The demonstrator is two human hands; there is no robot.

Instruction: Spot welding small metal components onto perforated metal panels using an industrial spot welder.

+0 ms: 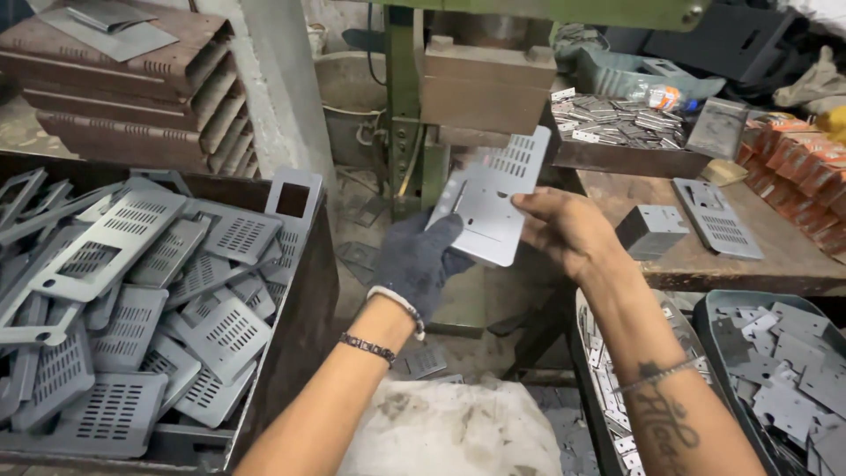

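Observation:
Both my hands hold one flat grey metal plate with rows of vent slots, raised in front of the press. My left hand, in a dark glove, grips the plate's lower left edge. Bare, my right hand pinches its right edge with the fingers over the face. The plate is tilted, its slotted end pointing up toward the press block.
A bin at left is heaped with similar slotted plates. Brown metal housings are stacked at the back left. The wooden bench at right bears a bent plate, a flat plate and small parts. Tubs of cut pieces stand lower right.

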